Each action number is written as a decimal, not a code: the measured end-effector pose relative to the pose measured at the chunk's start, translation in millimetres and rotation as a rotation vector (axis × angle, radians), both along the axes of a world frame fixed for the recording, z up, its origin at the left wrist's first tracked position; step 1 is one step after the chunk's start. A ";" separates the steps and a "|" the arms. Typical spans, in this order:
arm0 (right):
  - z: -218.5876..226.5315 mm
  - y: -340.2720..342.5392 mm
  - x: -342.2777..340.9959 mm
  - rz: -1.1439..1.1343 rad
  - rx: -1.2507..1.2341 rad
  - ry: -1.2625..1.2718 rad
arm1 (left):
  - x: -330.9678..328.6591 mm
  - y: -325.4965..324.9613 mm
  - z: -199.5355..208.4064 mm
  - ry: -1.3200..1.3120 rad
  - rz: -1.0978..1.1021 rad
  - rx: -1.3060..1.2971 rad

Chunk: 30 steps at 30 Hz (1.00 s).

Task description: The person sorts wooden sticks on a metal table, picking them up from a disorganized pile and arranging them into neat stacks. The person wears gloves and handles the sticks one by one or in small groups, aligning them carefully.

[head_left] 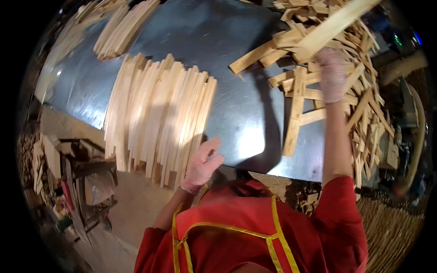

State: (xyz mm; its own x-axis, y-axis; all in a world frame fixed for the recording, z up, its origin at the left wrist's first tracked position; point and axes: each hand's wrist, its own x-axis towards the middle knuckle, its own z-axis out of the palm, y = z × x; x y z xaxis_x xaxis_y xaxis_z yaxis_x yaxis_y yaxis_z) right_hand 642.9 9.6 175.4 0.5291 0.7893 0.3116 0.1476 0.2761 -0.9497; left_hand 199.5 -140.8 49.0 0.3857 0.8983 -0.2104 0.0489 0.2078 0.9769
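My right hand [332, 76], in a pale pinkish glove, reaches over the heap at the far right. Its fingers are blurred and partly hidden, closed at the lower edge of a wide pale wooden board [337, 29], which slants up above the pile. My left hand [204, 164], gloved alike, is open with thumb and fingers apart. It is beside the near right end of a row of long wooden strips [159, 113], laid side by side on the metal table [227, 41]. Nothing shows in the left hand.
Loose wood pieces [359, 91] heap along the table's right side, with one long piece [295, 113] lying toward the near edge. Another bundle of strips [125, 29] lies at the far left. A stand [86, 182] is on the floor at left; a curved hose [416, 136] hangs at right.
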 end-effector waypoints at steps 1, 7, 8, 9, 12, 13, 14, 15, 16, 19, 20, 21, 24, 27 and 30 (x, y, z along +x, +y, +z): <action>13.7 9.1 36.1 -0.118 0.102 0.015 | 8.6 -0.8 0.7 0.068 -0.007 -0.008; -143.5 -72.3 28.2 -0.099 -0.762 -0.864 | 21.2 -20.9 8.6 0.352 -0.040 0.040; -192.9 -100.8 23.7 -0.103 -0.782 -1.050 | 13.4 -23.5 3.0 0.417 -0.055 0.137; -191.5 -112.1 -20.0 -0.134 -0.849 -0.965 | 2.5 -31.3 -7.4 0.496 -0.058 0.216; -199.3 -126.1 -71.9 -0.062 -0.723 -0.747 | -39.8 -50.6 -1.0 0.629 0.089 0.286; -202.4 -129.0 -92.9 0.058 -0.682 -0.431 | -54.9 -57.3 0.2 0.694 0.182 0.260; -206.0 -134.0 -117.6 0.173 -0.639 -0.114 | -72.7 -65.1 1.4 0.759 0.274 0.230; -198.4 -133.3 -152.6 0.211 -0.687 0.209 | -96.5 -75.9 -5.6 0.814 0.350 0.240; -211.6 -130.3 -174.8 0.224 -0.657 0.209 | -121.8 -86.6 -19.0 0.866 0.419 0.260; -208.5 -93.6 -235.3 0.323 -0.764 -0.058 | -187.8 -129.9 -73.5 0.797 0.728 0.111; -214.8 -78.9 -243.1 0.367 -0.784 -0.159 | -191.3 -121.6 -77.0 0.630 0.845 -0.004; -209.4 -68.6 -256.1 0.481 -0.773 -0.117 | -193.1 -119.2 -79.4 0.462 0.962 -0.140; -194.1 -58.9 -288.7 0.670 -0.727 0.094 | -187.7 -98.4 -78.4 -0.061 1.049 -0.554; -146.2 -79.2 -296.6 0.709 -0.853 0.111 | -200.1 -104.6 -112.6 -0.483 0.975 -0.576; -177.1 -118.6 -268.5 0.544 -0.868 0.240 | -200.7 -95.6 -55.5 -0.378 0.885 -0.609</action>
